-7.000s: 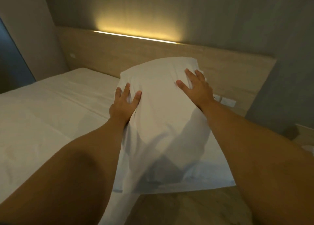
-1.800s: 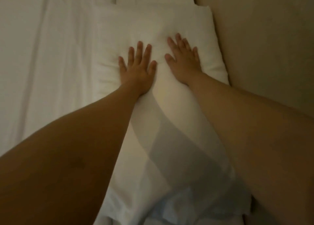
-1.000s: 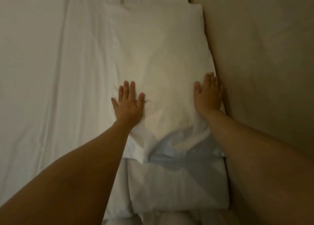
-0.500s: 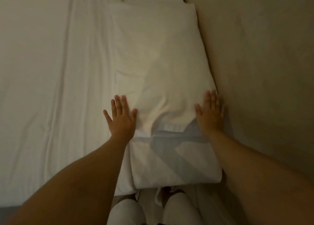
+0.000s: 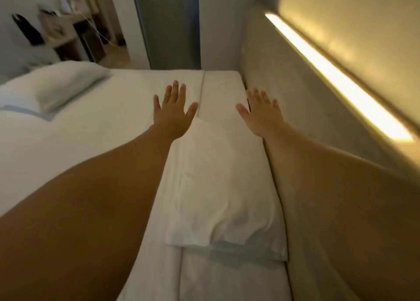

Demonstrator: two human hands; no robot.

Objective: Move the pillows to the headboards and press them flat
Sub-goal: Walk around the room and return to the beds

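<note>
A white pillow (image 5: 218,187) lies flat on the white bed (image 5: 102,141), its long side against the wooden headboard (image 5: 302,109) on the right. My left hand (image 5: 173,112) is stretched out above the pillow's far left corner, fingers spread, holding nothing. My right hand (image 5: 261,113) reaches out by the headboard beyond the pillow's far end, also spread and empty. A second white pillow (image 5: 68,82) lies across the bed at the far left, away from the headboard.
A lit light strip (image 5: 329,73) runs along the top of the headboard. Beyond the bed's far edge stand a grey door or wall panel (image 5: 168,25) and a desk (image 5: 66,34) with items and cables on it.
My head has lifted, so the far side of the room and the second pillow now show. Both hands have left the pillow's near end and stretch forward, spread, over its far end.
</note>
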